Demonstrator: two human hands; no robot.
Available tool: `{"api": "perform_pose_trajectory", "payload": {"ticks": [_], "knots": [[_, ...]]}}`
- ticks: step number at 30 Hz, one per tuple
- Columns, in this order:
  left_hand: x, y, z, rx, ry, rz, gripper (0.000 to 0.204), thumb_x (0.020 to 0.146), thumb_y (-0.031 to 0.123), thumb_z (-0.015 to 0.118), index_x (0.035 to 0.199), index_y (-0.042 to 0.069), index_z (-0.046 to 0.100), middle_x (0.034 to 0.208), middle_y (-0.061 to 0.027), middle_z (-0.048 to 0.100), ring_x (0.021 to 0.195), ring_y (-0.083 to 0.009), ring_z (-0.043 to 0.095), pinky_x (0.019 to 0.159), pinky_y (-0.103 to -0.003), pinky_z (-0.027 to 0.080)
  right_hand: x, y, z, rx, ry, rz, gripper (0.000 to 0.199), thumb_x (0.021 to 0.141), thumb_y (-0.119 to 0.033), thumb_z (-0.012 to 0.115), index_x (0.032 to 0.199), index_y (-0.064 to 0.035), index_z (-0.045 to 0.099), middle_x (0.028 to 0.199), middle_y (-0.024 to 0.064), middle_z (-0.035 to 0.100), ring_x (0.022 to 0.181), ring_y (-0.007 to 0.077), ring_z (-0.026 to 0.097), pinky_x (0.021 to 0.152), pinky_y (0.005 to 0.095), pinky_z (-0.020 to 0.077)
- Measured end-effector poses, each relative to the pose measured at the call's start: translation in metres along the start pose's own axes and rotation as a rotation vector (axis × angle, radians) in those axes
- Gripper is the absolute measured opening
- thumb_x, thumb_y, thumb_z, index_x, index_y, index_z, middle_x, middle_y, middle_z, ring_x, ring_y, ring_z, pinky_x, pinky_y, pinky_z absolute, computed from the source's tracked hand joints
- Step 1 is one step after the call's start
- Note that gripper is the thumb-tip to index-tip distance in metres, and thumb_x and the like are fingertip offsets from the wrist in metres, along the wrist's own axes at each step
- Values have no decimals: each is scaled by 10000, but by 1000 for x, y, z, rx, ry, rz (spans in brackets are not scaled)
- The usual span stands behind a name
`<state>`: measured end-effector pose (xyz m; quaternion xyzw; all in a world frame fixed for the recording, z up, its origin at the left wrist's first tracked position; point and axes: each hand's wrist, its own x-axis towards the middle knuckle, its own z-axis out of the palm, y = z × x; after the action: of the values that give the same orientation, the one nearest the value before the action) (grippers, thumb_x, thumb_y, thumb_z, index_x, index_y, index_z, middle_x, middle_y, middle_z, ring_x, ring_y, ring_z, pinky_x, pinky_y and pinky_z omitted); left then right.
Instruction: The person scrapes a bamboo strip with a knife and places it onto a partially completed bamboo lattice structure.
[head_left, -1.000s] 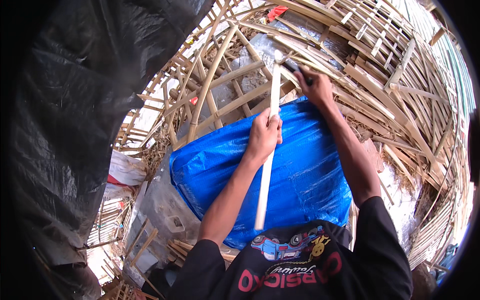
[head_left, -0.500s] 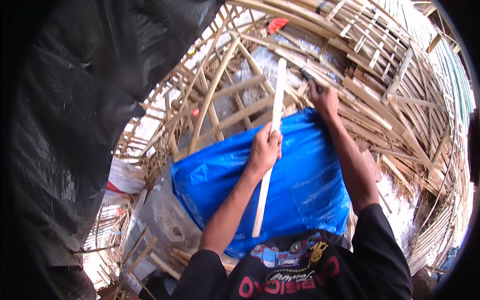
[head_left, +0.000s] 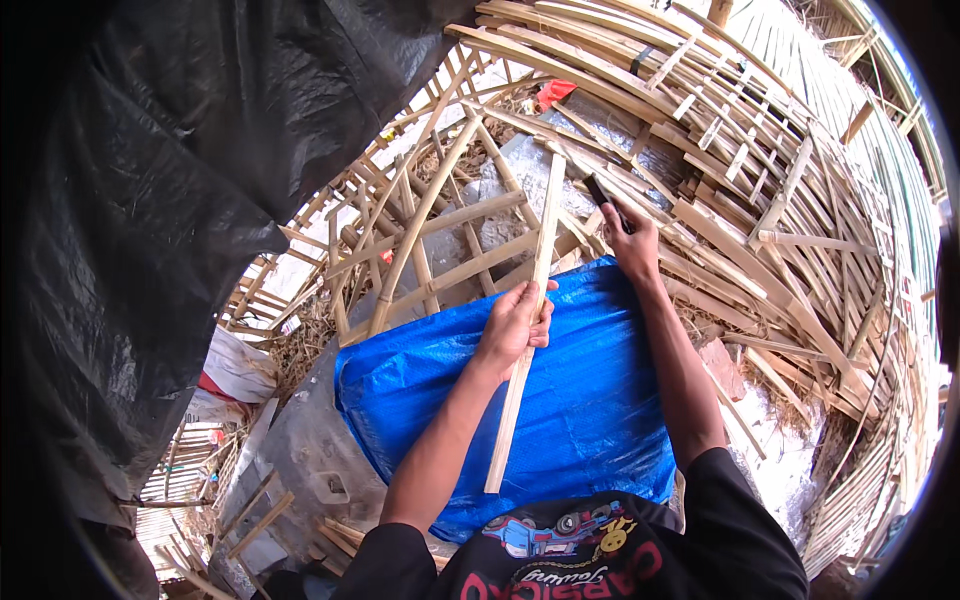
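Note:
My left hand (head_left: 518, 325) is closed round the middle of a pale, flat bamboo strip (head_left: 543, 245). The strip slants from the upper middle down toward my shirt, its lower end over the blue tarp (head_left: 600, 400) spread across my lap. To the right of the strip's upper half, my right hand (head_left: 632, 243) is wrapped round a dark, narrow, knife-like tool (head_left: 598, 192). The tool points up and to the left and stands apart from the strip. My palm and fingers hide its lower part.
Beyond the tarp stands a lattice of bamboo poles (head_left: 462, 215). Long split bamboo pieces (head_left: 740, 262) are heaped along the right. A black plastic sheet (head_left: 150, 250) hangs on the left, with a whitish sack (head_left: 240, 362) beside it. A red scrap (head_left: 555, 94) lies at the back.
The view has shifted slightly. My right hand has moved down and a little left, and more of the dark tool shows. My left hand still grips the strip, which appears lower.

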<state>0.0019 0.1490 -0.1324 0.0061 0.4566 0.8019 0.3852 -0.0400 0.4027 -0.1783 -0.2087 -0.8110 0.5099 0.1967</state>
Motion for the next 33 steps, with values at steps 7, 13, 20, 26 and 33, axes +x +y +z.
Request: {"api": "perform_pose_trajectory", "payload": {"ticks": [7, 13, 20, 26, 33], "knots": [[-3, 4, -4, 22, -60, -30, 308, 1072, 316, 395, 1139, 38, 510, 725, 20, 393, 511, -28, 314, 422, -179, 273, -10, -10, 4, -6, 25, -345, 437, 939, -334, 685, 1233, -11, 660, 751, 0, 622, 706, 58, 527, 649, 246, 457], [-10, 7, -1, -79, -126, -103, 265, 1061, 308, 433, 1086, 56, 512, 694, 41, 358, 503, -20, 294, 414, -182, 253, -9, -15, -6, -74, 22, -276, 388, 942, -310, 666, 1185, -9, 682, 781, 75, 713, 735, 68, 591, 685, 259, 485], [-6, 0, 3, -4, -197, -82, 256, 1061, 298, 441, 1107, 56, 512, 681, 47, 343, 508, -19, 297, 428, -184, 262, 8, 13, -14, 241, 328, 34, 494, 922, -398, 685, 1240, -20, 661, 721, 1, 614, 675, 61, 527, 641, 241, 437], [-9, 0, 13, 95, -167, -106, 303, 1053, 333, 457, 1125, 45, 517, 699, 41, 367, 502, -22, 291, 422, -187, 260, -15, -17, -23, 197, 201, -171, 411, 936, -298, 695, 1246, -30, 661, 700, -55, 566, 628, 34, 481, 569, 220, 410], [-17, -4, 5, 131, -196, -71, 291, 1057, 330, 449, 1095, 48, 508, 692, 39, 375, 495, -27, 295, 419, -193, 262, -6, -14, -17, -90, 308, 230, 396, 912, -312, 696, 1187, -27, 687, 943, 174, 745, 825, 169, 706, 788, 304, 526]]}}
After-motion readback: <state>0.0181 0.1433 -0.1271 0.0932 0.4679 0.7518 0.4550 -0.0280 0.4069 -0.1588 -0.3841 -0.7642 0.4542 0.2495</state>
